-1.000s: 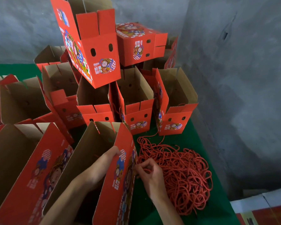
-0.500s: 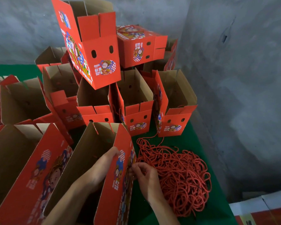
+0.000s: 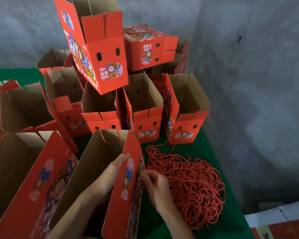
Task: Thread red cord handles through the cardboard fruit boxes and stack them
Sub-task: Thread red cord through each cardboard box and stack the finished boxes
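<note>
R fingers (image 3: 146,178): curled tight against outer wall of open fruit box (image 3: 128,183), prob pinching a cord end at a hole; cord itself hidden there.
L hand (image 3: 114,169): inside box, fingers straight, flat on inner wall, bracing it & ready to catch the end.
Cord pile (image 3: 188,183): on green bench (image 3: 204,149), just beside R hand for quick grabs.
Done boxes (image 3: 145,109): stacked behind, out of my way.

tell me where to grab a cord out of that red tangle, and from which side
Pinch the loose strand that trails off the far edge of the red cord pile, toward the standing boxes. It lies alone on the green table cover, so coming from above should lift one cord, likely without dragging the knotted mass.
</note>
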Demonstrator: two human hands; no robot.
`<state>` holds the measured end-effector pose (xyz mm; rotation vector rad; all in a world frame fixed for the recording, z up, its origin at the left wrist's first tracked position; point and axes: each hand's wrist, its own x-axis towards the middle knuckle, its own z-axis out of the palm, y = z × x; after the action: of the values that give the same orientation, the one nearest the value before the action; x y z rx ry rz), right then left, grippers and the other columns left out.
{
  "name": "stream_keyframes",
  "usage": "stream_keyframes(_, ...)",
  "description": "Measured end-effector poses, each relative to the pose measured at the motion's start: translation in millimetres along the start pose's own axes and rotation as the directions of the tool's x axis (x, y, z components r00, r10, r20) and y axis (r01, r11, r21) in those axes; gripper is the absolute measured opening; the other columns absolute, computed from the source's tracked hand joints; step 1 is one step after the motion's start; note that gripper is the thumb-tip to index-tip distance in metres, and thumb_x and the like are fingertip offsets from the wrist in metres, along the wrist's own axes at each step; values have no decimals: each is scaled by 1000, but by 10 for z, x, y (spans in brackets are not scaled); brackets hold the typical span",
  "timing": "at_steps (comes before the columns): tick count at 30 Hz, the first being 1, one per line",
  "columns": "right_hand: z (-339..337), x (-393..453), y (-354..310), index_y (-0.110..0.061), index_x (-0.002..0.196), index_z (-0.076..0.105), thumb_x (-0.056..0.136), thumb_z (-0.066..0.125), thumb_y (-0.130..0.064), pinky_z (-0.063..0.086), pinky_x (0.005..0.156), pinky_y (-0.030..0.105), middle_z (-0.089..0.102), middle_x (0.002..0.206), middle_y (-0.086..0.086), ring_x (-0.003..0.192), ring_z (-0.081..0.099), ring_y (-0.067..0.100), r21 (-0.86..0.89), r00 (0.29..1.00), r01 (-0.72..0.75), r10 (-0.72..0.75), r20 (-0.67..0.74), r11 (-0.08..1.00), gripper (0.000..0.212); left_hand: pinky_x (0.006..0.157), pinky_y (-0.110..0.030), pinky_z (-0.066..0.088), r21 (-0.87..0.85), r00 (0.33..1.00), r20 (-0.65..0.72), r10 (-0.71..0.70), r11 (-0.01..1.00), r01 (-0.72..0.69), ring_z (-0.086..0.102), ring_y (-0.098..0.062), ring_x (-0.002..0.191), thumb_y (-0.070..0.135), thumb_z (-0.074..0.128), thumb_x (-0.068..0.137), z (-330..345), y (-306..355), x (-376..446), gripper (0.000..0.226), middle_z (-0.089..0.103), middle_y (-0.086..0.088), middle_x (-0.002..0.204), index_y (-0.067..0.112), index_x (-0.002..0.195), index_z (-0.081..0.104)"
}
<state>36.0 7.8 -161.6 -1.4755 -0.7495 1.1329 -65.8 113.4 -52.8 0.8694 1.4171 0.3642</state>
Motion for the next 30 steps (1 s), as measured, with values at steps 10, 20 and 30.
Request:
stream_keyframes(10,47,180,-2,-7,95,72,104,61,-20,60,77,38,72,82,5,71,68,17,-30,997,-31,28,-69,999,19,112,-45,29,80,998,40,51,995,-54,42,-59,117,3,27,108,-19,-7,82,43,32,-33,153,-15,148,27)
stream_keyframes(20,46,302,5,-15,91,71,105,60,-32,58,71,28,73,79,3,71,69,12,-120,992,23,-37,-118,992,24,98,-38,39,136,999,50,-13,991,6,67,-31,92,-6,28,107,-34,-61,169,42,29,-34,156,-17,147,22)
stream_keyframes(30,-19,317,100,-28,91,70,104,60,-39,60,72,32,74,82,-8,75,71,11,-230,997,49,-62,-50,972,19,116,-30,12,201,943,228,243,936,-289,31,-38,147,1,34,106,-336,-291,170,49,27,-29,159,-13,150,17)
